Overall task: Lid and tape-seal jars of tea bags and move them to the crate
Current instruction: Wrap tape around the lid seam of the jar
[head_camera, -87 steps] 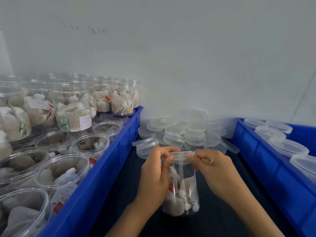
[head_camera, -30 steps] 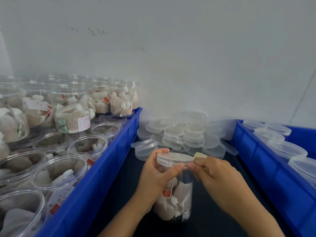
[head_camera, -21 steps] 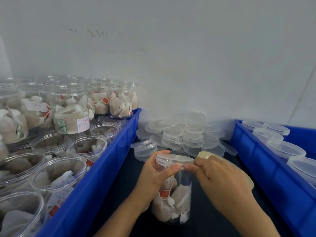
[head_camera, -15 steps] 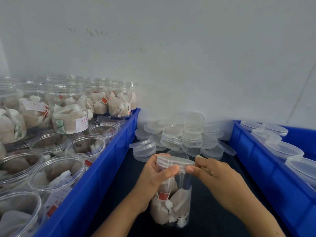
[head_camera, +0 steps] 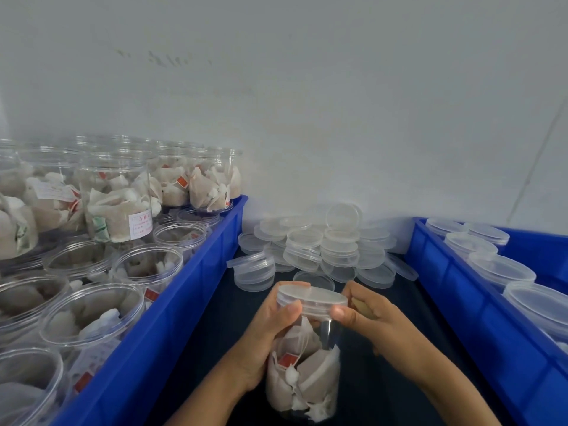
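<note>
We're looking down at a clear round plastic jar of tea bags (head_camera: pixel 304 364), standing upright on the dark tabletop (head_camera: pixel 215 348) between two crates, right in front of us. A translucent round plastic lid (head_camera: pixel 313 298) sits on its mouth, and pale pyramid tea bags with red tags fill its lower half. The left hand (head_camera: pixel 270 330) wraps the jar's left side, thumb pressed against the lid's rim, so that grip is closed around the jar. The right hand (head_camera: pixel 372 318) comes in from the other side, its thumb on the lid's right edge and its fingers curled; something pale and yellowish (head_camera: pixel 364 307) shows between those fingers, and we can't tell what it is.

Just behind the jar, a heap of loose translucent plastic lids (head_camera: pixel 319 247) is piled against the white wall (head_camera: pixel 307 103), some stacked, one leaning upright at the back.

On the left, a long blue plastic crate (head_camera: pixel 184 290) runs alongside the tabletop, packed with open clear plastic jars of tea bags (head_camera: pixel 116 201); the nearer ones show us their open mouths, and the ones further back stand higher in a second layer.

On the right, a second blue plastic crate (head_camera: pixel 461 309) holds a row of lidded clear jars (head_camera: pixel 501 269), and we see mostly their round tops. Both forearms come up from the bottom edge of the view.
</note>
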A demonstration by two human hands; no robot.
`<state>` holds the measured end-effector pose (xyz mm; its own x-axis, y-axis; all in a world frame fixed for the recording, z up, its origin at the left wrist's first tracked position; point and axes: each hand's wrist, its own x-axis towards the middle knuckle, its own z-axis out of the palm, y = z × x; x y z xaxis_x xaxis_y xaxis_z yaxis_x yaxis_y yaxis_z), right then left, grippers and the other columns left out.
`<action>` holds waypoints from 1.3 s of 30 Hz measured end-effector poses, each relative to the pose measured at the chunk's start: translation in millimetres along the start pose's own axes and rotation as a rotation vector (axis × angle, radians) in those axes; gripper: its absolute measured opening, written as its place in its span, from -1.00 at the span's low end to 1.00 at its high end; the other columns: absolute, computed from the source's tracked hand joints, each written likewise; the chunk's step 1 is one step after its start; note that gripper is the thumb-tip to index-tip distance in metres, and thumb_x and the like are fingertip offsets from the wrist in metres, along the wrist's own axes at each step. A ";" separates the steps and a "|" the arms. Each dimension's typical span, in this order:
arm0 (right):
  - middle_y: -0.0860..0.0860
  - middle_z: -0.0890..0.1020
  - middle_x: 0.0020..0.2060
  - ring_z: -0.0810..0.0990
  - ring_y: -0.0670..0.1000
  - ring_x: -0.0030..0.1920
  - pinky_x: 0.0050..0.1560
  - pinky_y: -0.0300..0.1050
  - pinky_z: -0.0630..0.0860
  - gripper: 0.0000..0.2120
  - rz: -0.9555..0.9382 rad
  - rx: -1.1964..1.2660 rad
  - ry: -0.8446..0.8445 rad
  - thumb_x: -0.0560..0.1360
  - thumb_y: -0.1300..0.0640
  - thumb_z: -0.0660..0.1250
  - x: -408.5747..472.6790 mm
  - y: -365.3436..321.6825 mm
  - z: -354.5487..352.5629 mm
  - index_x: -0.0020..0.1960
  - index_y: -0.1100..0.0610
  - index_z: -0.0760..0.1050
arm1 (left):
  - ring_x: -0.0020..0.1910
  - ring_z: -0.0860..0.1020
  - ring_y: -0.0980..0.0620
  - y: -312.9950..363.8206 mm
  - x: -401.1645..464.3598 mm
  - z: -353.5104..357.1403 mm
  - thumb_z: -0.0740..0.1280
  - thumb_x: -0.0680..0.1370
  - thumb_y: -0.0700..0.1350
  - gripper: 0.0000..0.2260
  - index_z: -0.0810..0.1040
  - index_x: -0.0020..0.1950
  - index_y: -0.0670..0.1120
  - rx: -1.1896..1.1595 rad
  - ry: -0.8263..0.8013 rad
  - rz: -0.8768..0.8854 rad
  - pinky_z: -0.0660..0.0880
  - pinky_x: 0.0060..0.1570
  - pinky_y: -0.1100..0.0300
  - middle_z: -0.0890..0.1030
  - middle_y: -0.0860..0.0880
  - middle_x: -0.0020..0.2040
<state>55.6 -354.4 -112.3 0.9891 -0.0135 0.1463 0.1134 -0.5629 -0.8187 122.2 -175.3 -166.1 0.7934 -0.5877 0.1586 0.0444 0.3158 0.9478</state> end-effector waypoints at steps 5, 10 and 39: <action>0.08 0.33 -0.25 0.22 -0.11 -0.43 -0.46 -0.24 0.14 -0.28 0.071 0.238 -0.061 0.36 -0.34 0.38 -1.7 -1.5 2.0 0.02 0.31 0.29 | 0.16 0.60 -0.06 1.7 -0.1 1.9 0.50 0.14 0.42 -0.11 0.48 0.32 -0.06 0.073 0.063 0.003 0.54 0.19 0.02 0.62 -0.17 0.19; 0.09 0.36 -0.19 0.20 -0.11 -0.44 -0.45 -0.22 0.14 -0.36 0.123 0.275 -0.019 0.36 -0.27 0.28 -2.5 -4.5 6.5 0.06 0.30 0.30 | 0.29 0.51 0.17 5.0 -4.5 12.7 0.21 0.48 0.36 -0.50 0.38 0.40 0.26 0.208 0.210 0.124 0.43 0.30 0.11 0.51 0.20 0.33; 0.04 0.45 -0.14 0.44 -0.01 -0.19 -0.23 -0.13 0.42 -0.61 0.155 -0.009 0.208 0.50 -0.28 0.08 -10.7 -22.9 39.4 -0.13 0.07 0.31 | 0.00 0.55 0.26 6.1 -17.9 45.8 0.25 0.22 0.48 -0.48 0.11 0.00 0.33 0.569 0.671 0.177 0.49 -0.07 0.26 0.49 0.27 0.00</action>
<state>46.1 -308.8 -117.0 0.9540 -0.2695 0.1310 -0.0400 -0.5478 -0.8356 80.5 -197.0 -150.5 0.9560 0.0502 0.2891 -0.2779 -0.1615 0.9469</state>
